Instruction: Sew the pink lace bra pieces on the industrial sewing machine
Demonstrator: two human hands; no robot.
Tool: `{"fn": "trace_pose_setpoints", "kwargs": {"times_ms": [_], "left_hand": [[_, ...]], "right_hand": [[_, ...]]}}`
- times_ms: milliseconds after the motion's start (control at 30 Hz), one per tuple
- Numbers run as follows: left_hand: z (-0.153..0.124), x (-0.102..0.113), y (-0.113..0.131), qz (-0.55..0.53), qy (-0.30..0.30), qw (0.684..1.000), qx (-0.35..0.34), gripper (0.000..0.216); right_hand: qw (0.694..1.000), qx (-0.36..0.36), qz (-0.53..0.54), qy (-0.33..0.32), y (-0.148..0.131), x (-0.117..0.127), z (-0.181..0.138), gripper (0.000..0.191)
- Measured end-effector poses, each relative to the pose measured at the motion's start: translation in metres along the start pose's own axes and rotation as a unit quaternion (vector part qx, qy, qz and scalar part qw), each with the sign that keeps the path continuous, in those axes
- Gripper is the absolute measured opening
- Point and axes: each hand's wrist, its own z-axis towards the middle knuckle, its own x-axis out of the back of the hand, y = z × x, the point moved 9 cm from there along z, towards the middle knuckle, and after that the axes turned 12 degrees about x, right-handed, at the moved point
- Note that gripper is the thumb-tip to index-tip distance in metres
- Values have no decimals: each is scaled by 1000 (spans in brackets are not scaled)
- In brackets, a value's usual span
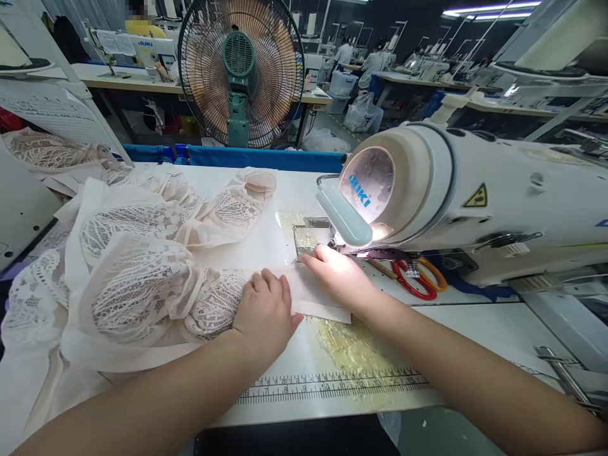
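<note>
Fabric [320, 297] beneath two hands, left of the sewing machine [503, 190]

Nearest, along the front of the counter [494, 316], a printed ruler [332, 386] runs to the near left of the sewing machine. Just beyond it lies a patch of crinkled yellowish tape [339, 342].

The pale fabric stretches over the counter to the machine's left, its end near the needle area. The left hand [266, 310] rests palm down, loosely unfolded, on the fabric and the lace beside it. The right hand [344, 275] has its fingertips at the fabric's far edge, close to the needle; whether they pinch or only press, I cannot tell.

Well left of the machine, lace garments [142, 285] lie heaped. Scissors [430, 290] with a red loop handle sit below the machine's arm.

Farther off, a fan [240, 63] stands beyond the machine to the left. Behind it, a person in yellow [145, 28] is at another machine [154, 50].
</note>
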Motion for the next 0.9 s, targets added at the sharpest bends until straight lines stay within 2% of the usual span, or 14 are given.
{"fn": "trace_pose_setpoints", "kwargs": {"times_ms": [100, 233, 300, 467, 667, 800, 900], "left_hand": [[1, 0, 1, 4, 0, 1000, 0, 63], [1, 0, 1, 12, 1, 1000, 2, 63], [1, 0, 1, 11, 2, 1000, 1, 63], [1, -1, 0, 8, 6, 1000, -1, 62], [1, -1, 1, 10, 14, 1000, -5, 63], [-1, 0, 1, 10, 8, 1000, -6, 62], [-1, 2, 1, 9, 12, 1000, -3, 62]], "right_hand": [[999, -13, 50, 1, 5, -4, 2, 35], [998, 68, 19, 0, -8, -2, 6, 24], [997, 80, 21, -12, -10, -2, 7, 24], [996, 17, 91, -16, 7, -3, 6, 28], [991, 105, -65, -55, -4, -5, 5, 24], [999, 24, -1, -47, 3, -2, 5, 23], [998, -28, 55, -9, 8, 1, 1, 29]]}}
